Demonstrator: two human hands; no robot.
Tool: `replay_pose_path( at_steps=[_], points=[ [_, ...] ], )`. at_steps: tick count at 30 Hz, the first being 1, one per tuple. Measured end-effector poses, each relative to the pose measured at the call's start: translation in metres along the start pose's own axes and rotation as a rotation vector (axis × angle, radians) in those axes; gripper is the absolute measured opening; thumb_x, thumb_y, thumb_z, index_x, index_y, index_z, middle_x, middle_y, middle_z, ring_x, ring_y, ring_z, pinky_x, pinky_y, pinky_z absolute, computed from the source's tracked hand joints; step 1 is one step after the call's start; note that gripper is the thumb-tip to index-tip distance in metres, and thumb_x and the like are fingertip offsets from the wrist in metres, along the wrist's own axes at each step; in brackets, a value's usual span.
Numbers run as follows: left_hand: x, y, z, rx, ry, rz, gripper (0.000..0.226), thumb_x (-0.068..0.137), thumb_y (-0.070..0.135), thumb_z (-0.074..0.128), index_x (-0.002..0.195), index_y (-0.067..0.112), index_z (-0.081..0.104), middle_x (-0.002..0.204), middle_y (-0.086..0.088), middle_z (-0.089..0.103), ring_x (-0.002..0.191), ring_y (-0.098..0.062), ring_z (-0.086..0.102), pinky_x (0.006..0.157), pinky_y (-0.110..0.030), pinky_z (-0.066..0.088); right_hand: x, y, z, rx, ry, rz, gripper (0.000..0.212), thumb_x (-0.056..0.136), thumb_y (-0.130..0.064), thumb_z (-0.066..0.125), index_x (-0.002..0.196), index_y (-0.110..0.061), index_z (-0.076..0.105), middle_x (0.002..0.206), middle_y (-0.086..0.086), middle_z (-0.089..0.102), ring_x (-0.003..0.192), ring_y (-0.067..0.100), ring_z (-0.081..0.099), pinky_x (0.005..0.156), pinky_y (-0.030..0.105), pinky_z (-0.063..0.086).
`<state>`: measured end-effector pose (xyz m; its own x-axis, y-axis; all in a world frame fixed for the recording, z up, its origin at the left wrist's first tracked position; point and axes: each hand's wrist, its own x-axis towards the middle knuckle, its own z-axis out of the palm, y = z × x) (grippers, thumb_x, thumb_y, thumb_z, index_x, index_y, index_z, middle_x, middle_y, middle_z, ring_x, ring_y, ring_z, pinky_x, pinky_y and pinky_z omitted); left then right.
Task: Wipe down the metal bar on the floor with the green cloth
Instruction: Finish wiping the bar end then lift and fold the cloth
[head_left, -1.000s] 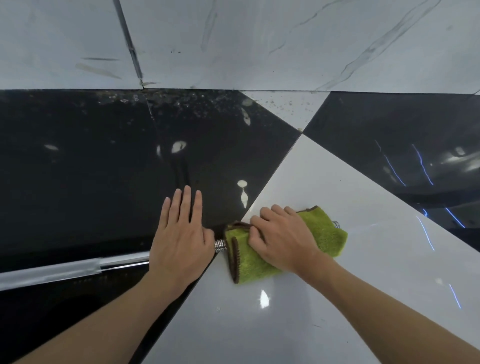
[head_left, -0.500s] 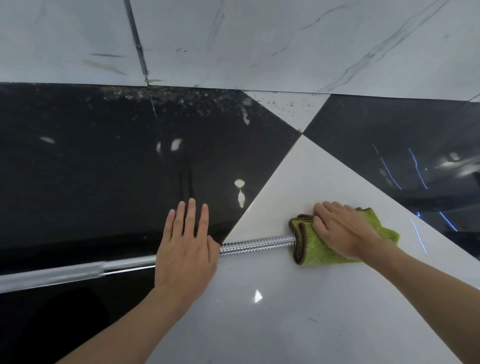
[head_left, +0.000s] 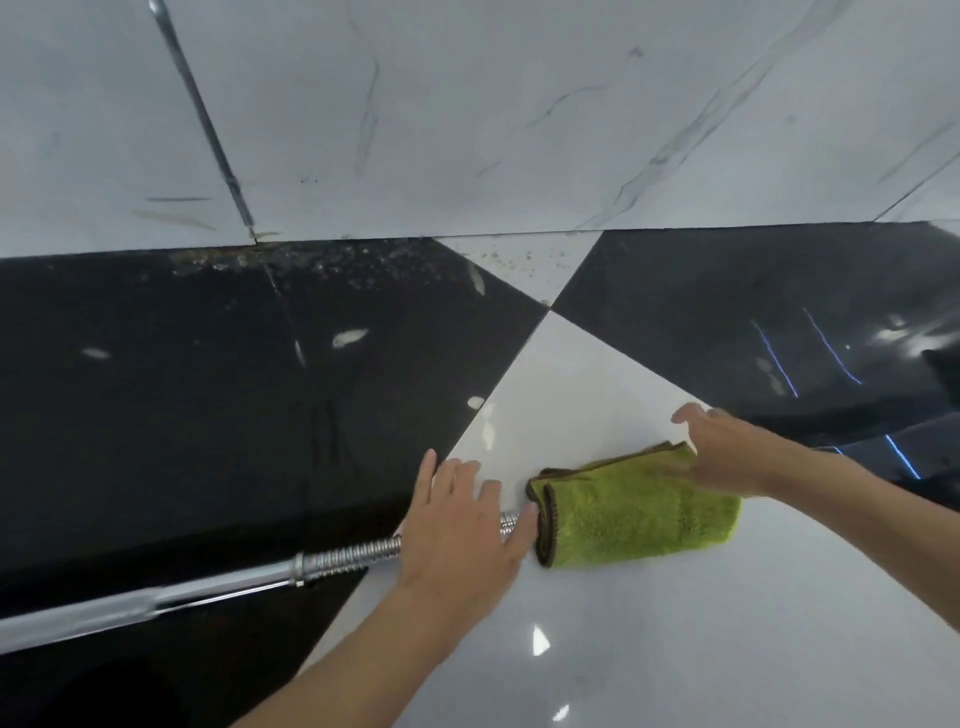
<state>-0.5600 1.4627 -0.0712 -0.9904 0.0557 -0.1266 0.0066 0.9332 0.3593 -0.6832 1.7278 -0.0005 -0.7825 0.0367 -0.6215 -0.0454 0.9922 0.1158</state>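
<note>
A chrome metal bar lies on the floor, running from the lower left toward the middle, with a threaded section near its right end. My left hand rests flat on that threaded end, fingers spread. The folded green cloth with a brown edge lies on the white tile just right of my left hand, over the bar's tip. My right hand is at the cloth's far right corner, fingers apart and lifted, touching the cloth's edge without gripping it.
The floor is glossy black and white tiles meeting at diagonal seams. A pale marble wall rises behind, with grime along its base.
My left hand slid right along the bar onto the threaded end. My right hand let go of the cloth and lifted toward its right corner. The cloth now lies close to my left hand.
</note>
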Motion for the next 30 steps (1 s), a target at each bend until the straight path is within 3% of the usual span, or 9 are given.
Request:
replay_pose_path(
  at_steps=[3, 6, 10, 14, 17, 19, 21, 24, 30],
  points=[
    [0.01, 0.033, 0.008, -0.084, -0.014, -0.029, 0.066, 0.088, 0.067, 0.029, 0.107, 0.017, 0.067, 0.102, -0.004, 0.065, 0.102, -0.028, 0.06, 0.11, -0.044, 0.033, -0.005, 0.03, 0.039, 0.294, -0.1, 0.112, 0.083, 0.086, -0.049, 0.079, 0.149, -0.019, 0.033, 0.138, 0.008, 0.053, 0.112, 0.026, 0.056, 0.091, 0.035, 0.049],
    [0.018, 0.043, 0.014, -0.113, -0.084, -0.048, 0.058, 0.09, 0.067, 0.034, 0.127, 0.026, 0.052, 0.114, 0.001, 0.055, 0.108, -0.024, 0.052, 0.102, -0.036, 0.036, -0.008, 0.047, 0.072, 0.669, 0.076, 0.159, 0.071, 0.081, -0.026, 0.087, 0.139, -0.02, 0.047, 0.126, 0.007, 0.059, 0.104, 0.025, 0.058, 0.074, 0.031, 0.044],
    [0.02, 0.048, 0.012, -0.251, -0.03, 0.016, 0.027, 0.094, 0.049, 0.054, 0.111, 0.028, 0.058, 0.107, 0.005, 0.049, 0.097, -0.019, 0.051, 0.091, -0.032, 0.039, -0.013, 0.063, 0.079, 0.78, 0.202, 0.166, 0.02, 0.08, -0.02, 0.088, 0.093, -0.016, 0.074, 0.091, 0.001, 0.074, 0.087, 0.018, 0.065, 0.065, 0.027, 0.042],
    [0.019, 0.049, 0.004, -0.354, -0.095, -0.012, 0.019, 0.098, 0.038, 0.055, 0.11, 0.024, 0.055, 0.115, 0.009, 0.044, 0.089, -0.018, 0.05, 0.09, -0.032, 0.041, -0.024, 0.07, 0.062, 0.959, 0.198, 0.056, 0.009, 0.085, -0.014, 0.083, 0.087, -0.012, 0.075, 0.076, -0.003, 0.073, 0.076, 0.014, 0.063, 0.068, 0.027, 0.043],
    [0.018, 0.045, 0.004, -0.394, -0.144, -0.024, 0.017, 0.101, 0.034, 0.05, 0.11, 0.02, 0.048, 0.118, 0.005, 0.042, 0.086, -0.024, 0.058, 0.085, -0.037, 0.046, -0.021, 0.066, 0.058, 1.07, 0.153, -0.004, 0.013, 0.092, -0.024, 0.074, 0.093, -0.011, 0.073, 0.079, -0.005, 0.073, 0.083, 0.015, 0.063, 0.077, 0.028, 0.045],
    [0.017, 0.045, 0.005, -0.41, -0.184, -0.02, 0.015, 0.102, 0.029, 0.048, 0.11, 0.017, 0.045, 0.118, 0.002, 0.042, 0.089, -0.025, 0.058, 0.083, -0.036, 0.046, -0.008, 0.058, 0.065, 1.135, 0.125, 0.021, 0.027, 0.092, -0.034, 0.073, 0.098, -0.009, 0.071, 0.087, 0.008, 0.074, 0.085, 0.021, 0.064, 0.084, 0.037, 0.048],
    [0.018, 0.049, 0.005, -0.406, -0.186, -0.022, 0.015, 0.102, 0.025, 0.047, 0.112, 0.014, 0.044, 0.118, -0.002, 0.043, 0.093, -0.026, 0.056, 0.083, -0.034, 0.044, 0.005, 0.047, 0.072, 1.165, 0.138, 0.079, 0.03, 0.094, -0.038, 0.072, 0.103, -0.009, 0.068, 0.096, 0.016, 0.073, 0.082, 0.023, 0.064, 0.078, 0.037, 0.049],
    [0.018, 0.054, 0.009, -0.244, -0.164, -0.069, 0.021, 0.102, 0.03, 0.043, 0.114, 0.014, 0.044, 0.116, -0.004, 0.049, 0.1, -0.028, 0.056, 0.087, -0.038, 0.041, 0.016, 0.034, 0.078, 1.092, 0.197, 0.172, 0.04, 0.09, -0.044, 0.076, 0.113, -0.015, 0.06, 0.101, 0.005, 0.066, 0.086, 0.02, 0.061, 0.069, 0.035, 0.045],
    [0.016, 0.052, 0.017, -0.116, -0.182, -0.186, 0.034, 0.102, 0.042, 0.034, 0.123, 0.016, 0.043, 0.111, -0.003, 0.061, 0.108, -0.029, 0.05, 0.09, -0.042, 0.031, 0.018, 0.028, 0.085, 1.124, 0.171, 0.192, 0.048, 0.085, -0.046, 0.08, 0.115, -0.011, 0.067, 0.111, 0.009, 0.071, 0.102, 0.029, 0.067, 0.09, 0.045, 0.055]
  ],
)
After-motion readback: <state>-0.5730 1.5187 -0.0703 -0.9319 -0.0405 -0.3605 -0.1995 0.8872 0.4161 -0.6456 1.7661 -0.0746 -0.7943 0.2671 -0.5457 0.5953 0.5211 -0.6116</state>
